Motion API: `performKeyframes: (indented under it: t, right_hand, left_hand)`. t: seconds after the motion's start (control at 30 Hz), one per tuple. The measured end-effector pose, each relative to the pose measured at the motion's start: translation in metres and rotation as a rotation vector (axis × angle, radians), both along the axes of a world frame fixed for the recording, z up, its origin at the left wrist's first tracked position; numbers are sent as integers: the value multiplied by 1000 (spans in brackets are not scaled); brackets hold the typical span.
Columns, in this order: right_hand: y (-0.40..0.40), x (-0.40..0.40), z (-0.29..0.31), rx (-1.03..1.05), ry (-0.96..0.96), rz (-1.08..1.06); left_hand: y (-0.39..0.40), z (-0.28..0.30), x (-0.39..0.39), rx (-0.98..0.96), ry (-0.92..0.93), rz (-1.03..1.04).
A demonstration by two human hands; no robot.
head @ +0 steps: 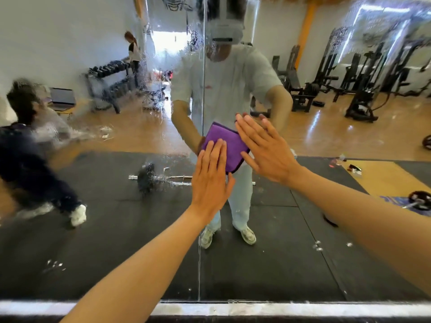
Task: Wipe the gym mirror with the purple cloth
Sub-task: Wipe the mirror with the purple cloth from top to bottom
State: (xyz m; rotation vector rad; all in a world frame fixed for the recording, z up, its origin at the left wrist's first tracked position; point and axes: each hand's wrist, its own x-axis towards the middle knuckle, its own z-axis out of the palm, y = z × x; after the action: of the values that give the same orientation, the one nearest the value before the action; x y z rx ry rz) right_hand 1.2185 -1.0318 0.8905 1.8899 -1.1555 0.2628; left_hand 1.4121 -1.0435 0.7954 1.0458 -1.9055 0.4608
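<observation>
The gym mirror [116, 229] fills the head view, wet and streaked across its upper left part. A folded purple cloth [229, 146] lies flat against the glass near the middle, just right of the vertical seam between two panels. My left hand [211, 180] presses its straight fingers on the cloth's lower left part. My right hand [265, 150] lies flat with spread fingers over the cloth's right edge. Both palms face the glass. Part of the cloth is hidden under the two hands.
A white ledge [233, 308] runs along the mirror's bottom edge. The glass reflects me, a barbell on black mats, a dumbbell rack, weight machines at the right, and two other people at the left.
</observation>
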Motion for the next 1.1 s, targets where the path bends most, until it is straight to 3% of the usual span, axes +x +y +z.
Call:
performKeyframes:
  t: [0.2,0.47,0.6,0.87,0.93,1.1]
  right_hand:
    - [1,-3,-16,-47,-112,47]
    - [-9,4,-32,-80,-235,148]
    - [-4,5,-56,-49,-265,129]
    - [-11,20,-159,-60,-250,144]
    - [-14,22,-179,-78,-267,145]
    - [-21,24,-196,-169,-340,142]
  left_hand:
    - [-17,10,-31,-14,247,-90]
    - [-44,-4,-29,-154,73,86]
    - [-38,-73,-33,-119,40,102]
    - [-30,-239,-25,-54,-3,164]
    - [-33,-243,-25,-72,16,157]
    - [-51,-179,-37,-166,111,68]
